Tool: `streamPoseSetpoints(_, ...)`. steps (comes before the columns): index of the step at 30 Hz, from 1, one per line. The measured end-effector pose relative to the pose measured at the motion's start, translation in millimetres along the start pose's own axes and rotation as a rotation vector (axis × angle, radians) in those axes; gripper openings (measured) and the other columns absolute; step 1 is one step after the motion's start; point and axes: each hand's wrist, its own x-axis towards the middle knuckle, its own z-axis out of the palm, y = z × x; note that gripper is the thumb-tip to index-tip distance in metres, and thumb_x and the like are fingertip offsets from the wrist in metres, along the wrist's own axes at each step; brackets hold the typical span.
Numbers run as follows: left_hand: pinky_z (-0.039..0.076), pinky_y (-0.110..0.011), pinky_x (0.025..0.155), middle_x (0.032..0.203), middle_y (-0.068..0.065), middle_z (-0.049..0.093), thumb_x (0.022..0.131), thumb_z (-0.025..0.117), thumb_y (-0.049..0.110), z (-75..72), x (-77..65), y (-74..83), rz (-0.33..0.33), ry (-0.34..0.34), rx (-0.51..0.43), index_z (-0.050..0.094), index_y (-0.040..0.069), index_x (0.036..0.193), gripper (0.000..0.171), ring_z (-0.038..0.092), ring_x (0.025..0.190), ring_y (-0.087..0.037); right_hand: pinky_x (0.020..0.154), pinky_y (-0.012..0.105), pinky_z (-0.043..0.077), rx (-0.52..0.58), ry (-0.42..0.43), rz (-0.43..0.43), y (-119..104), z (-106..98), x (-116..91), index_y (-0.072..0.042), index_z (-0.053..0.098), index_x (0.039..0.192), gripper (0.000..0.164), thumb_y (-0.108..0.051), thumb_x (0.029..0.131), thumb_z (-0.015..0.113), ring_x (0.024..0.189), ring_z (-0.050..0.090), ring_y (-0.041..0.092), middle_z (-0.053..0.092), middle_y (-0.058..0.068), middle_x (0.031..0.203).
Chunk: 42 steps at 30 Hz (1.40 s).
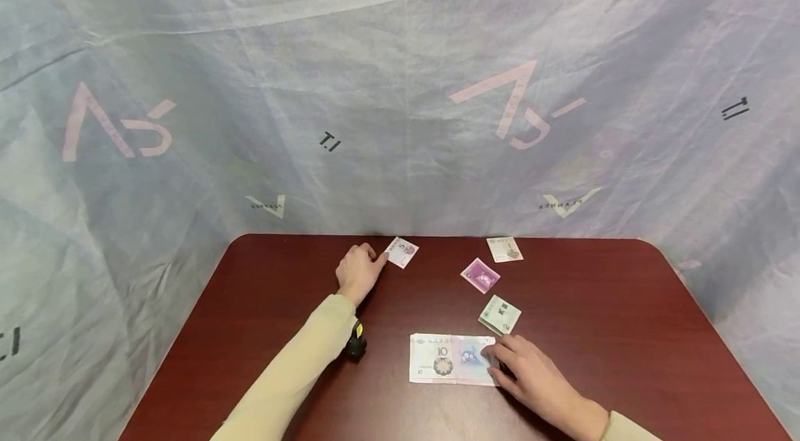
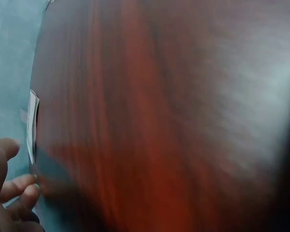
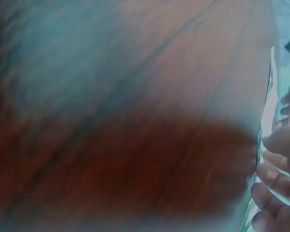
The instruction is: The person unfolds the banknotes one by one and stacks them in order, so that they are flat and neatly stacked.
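Nearest, the ten note (image 1: 431, 351) lies flat on the desk (image 1: 594, 302). At its right end rests the right hand (image 1: 531, 371), fingers relaxed, with a narrow gap between thumb and forefinger. A sideways drag of that hand could skew the ten note, or nudge the green folded note (image 1: 500, 314) just beyond its right corner; whether those two touch, I cannot tell.

Farther beyond the ten note's right end lies the purple note (image 1: 480, 276). Beyond its left end, the left hand (image 1: 358, 271) reaches to the five note (image 1: 402, 252), fingers loosely bent and apart, thumb at the paper's edge; contact is unclear. The one note (image 1: 504, 249) lies farthest past the ten note's right end.

The five note sits right at the desk's far edge, so a push outward could slip it off against the hanging sheet (image 1: 400, 80). Thin paper lying flat may also evade a pinch.
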Motion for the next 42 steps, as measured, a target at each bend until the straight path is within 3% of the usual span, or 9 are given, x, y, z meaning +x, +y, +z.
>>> streamPoseSetpoints(5,0.055,-0.054,0.078,0.101,-0.013,0.064,0.088,0.082,0.044,3.6,7.9,9.0,-0.046,-0.005,0.053,0.069,0.007,0.099,0.041,0.068,0.093,-0.037,0.071,0.032,0.050,-0.024,0.004,-0.012,0.2,1.8,1.8,-0.014,0.072,0.104,0.031,-0.011,0.077,0.087,0.083,0.056,0.010,0.062,-0.007,0.097)
streamPoseSetpoints(13,0.054,-0.054,0.082,0.105,-0.014,0.064,0.086,0.086,0.035,2.7,10.3,14.4,-0.162,-0.112,-0.013,0.069,0.009,0.098,0.034,0.067,0.098,-0.039,0.072,0.035,0.051,-0.038,-0.001,0.008,-5.8,3.8,-0.2,-0.014,0.072,0.104,0.031,-0.007,0.077,0.085,0.084,0.058,0.011,0.064,-0.006,0.099)
streamPoseSetpoints(21,0.052,-0.053,0.078,0.099,-0.010,0.066,0.094,0.076,0.023,4.0,6.5,9.6,-0.181,-0.054,-0.088,0.068,0.012,0.092,0.014,0.067,0.091,-0.037,0.071,0.036,0.051,-0.031,-0.010,0.017,-6.5,5.9,-2.4,-0.014,0.072,0.106,0.036,-0.004,0.073,0.085,0.085,0.060,0.013,0.065,-0.005,0.101)
streamPoseSetpoints(30,0.049,-0.043,0.066,0.086,0.000,0.069,0.098,0.072,0.024,4.6,2.8,7.4,-0.104,-0.019,-0.210,0.072,0.015,0.092,0.011,0.063,0.073,-0.025,0.071,0.035,0.051,-0.032,-0.011,0.032,-5.7,5.7,-3.8,-0.015,0.072,0.104,0.036,-0.002,0.073,0.085,0.085,0.060,0.013,0.065,-0.006,0.099)
streamPoseSetpoints(42,0.047,-0.039,0.064,0.082,0.004,0.070,0.098,0.073,0.023,0.9,-0.7,-0.4,0.048,0.010,-0.254,0.074,0.018,0.094,0.007,0.060,0.067,-0.017,0.070,0.034,0.052,-0.029,-0.015,0.044,-6.2,6.1,-4.8,-0.014,0.072,0.104,0.035,-0.002,0.074,0.084,0.084,0.059,0.011,0.064,-0.006,0.099)
